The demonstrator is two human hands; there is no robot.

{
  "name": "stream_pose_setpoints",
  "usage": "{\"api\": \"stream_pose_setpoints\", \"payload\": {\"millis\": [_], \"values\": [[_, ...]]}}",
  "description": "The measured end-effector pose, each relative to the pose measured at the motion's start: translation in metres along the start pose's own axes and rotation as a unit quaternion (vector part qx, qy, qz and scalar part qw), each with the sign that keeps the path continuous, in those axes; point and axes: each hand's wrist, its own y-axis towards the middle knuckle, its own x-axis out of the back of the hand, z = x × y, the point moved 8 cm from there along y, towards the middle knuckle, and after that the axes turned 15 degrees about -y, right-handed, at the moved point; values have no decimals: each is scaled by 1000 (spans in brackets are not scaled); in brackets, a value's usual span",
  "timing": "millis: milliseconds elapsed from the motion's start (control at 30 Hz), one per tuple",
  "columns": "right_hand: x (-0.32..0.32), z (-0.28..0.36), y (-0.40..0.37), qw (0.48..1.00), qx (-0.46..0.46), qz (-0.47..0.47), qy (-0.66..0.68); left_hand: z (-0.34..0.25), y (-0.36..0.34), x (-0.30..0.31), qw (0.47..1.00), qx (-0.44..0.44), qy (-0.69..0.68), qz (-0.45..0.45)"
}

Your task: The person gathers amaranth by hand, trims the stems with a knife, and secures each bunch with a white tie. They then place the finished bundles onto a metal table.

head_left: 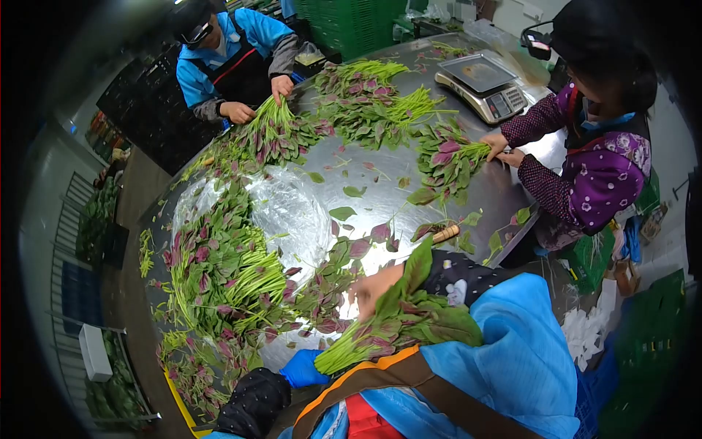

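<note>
My left hand [303, 368], in a blue glove, is closed around the stem ends of a bunch of red-and-green amaranth [398, 329]. The bunch lies close against my chest, its leaves pointing right. Just above it is my bare right hand [376, 291], smeared by motion and partly covered by leaves, so its fingers cannot be made out. Left of my hands a large heap of amaranth [219, 263] spreads over the metal table [333, 164]. Loose amaranth leaves [358, 249] lie just beyond my right hand. Near my right sleeve rests a wooden handle [446, 234], its other end hidden.
Across the table a co-worker [238, 62] grips an amaranth bunch [274, 132]. Another at right [585, 146] holds a bunch [446, 157] by its stems. A digital scale [482, 84] stands at the back right. Clear plastic [292, 212] lies mid-table. Green crates [344, 25] are stacked behind.
</note>
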Motion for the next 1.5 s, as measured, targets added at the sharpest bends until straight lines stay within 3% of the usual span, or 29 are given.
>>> {"api": "stream_pose_setpoints", "payload": {"millis": [67, 100, 167, 233, 267, 300, 433, 500, 567, 633, 667, 700, 767, 800, 833, 867, 933, 967, 1033, 1133, 1233, 1267, 1367, 1433, 1500], "values": [[65, -16, -34, 952, 85, -294, 15, 16, -2, 4, 998, -21, -45, -35], [92, -21, -68, 886, 116, -449, -12, 18, -5, 7, 996, -22, -62, -53], [97, -37, -131, 802, 46, -558, 207, 21, -12, 10, 991, -25, -96, -93], [75, -35, -173, 767, 34, -591, 247, 11, -16, 13, 988, -20, -75, -132], [61, -36, -181, 776, 32, -580, 247, 2, -19, 19, 984, -20, -65, -163], [47, -36, -179, 790, 33, -562, 244, -6, -19, 20, 976, -28, -145, -159], [-26, -8, -102, 919, 46, -317, 231, -35, 2, 9, 885, -100, -439, -120], [-48, 15, -57, 913, 114, -254, 297, -42, 21, -8, 825, -125, -542, -93], [-55, 29, -17, 889, 146, -209, 380, -47, 29, -25, 797, -86, -586, -117], [-71, 9, 29, 835, 140, -169, 505, -36, 38, -33, 851, -29, -509, -129], [-82, 3, 43, 846, 102, -142, 504, -23, 43, -35, 862, 38, -482, -149], [-88, 8, 53, 863, 38, -163, 476, -5, 46, -37, 867, 109, -456, -167], [-94, -1, 62, 880, -29, -209, 426, 23, 56, -16, 935, 41, -278, -218], [-91, 3, 60, 905, -14, -232, 357, 42, 64, -7, 963, 10, -148, -226], [-86, 4, 56, 924, -6, -250, 288, 30, 61, -6, 965, -84, -85, -235], [-87, 7, 54, 924, 1, -232, 304, 11, 42, -13, 970, -49, -112, -211], [-82, 11, 52, 908, 21, -233, 348, -13, 28, -21, 923, -71, -319, -205], [-80, 11, 49, 890, 37, -256, 376, -12, 30, -24, 918, -33, -370, -136], [-89, -2, 51, 832, -16, -223, 509, 6, 36, -27, 851, 66, -500, -148], [-89, -18, 50, 847, -59, -240, 471, -3, 31, -26, 815, 67, -549, -175], [-80, -13, 44, 855, -62, -291, 425, 11, 26, -12, 850, 59, -483, -200], [-77, -14, 43, 854, -67, -311, 411, 16, 33, -8, 859, 14, -466, -211], [-71, -14, 39, 872, -91, -317, 361, 14, 32, -1, 889, 24, -402, -216], [-57, 8, 22, 828, -30, -294, 477, -25, 11, 5, 869, -30, -461, -174], [-56, 15, 20, 749, 19, -220, 625, -12, 8, 13, 878, 48, -444, -175]]}}
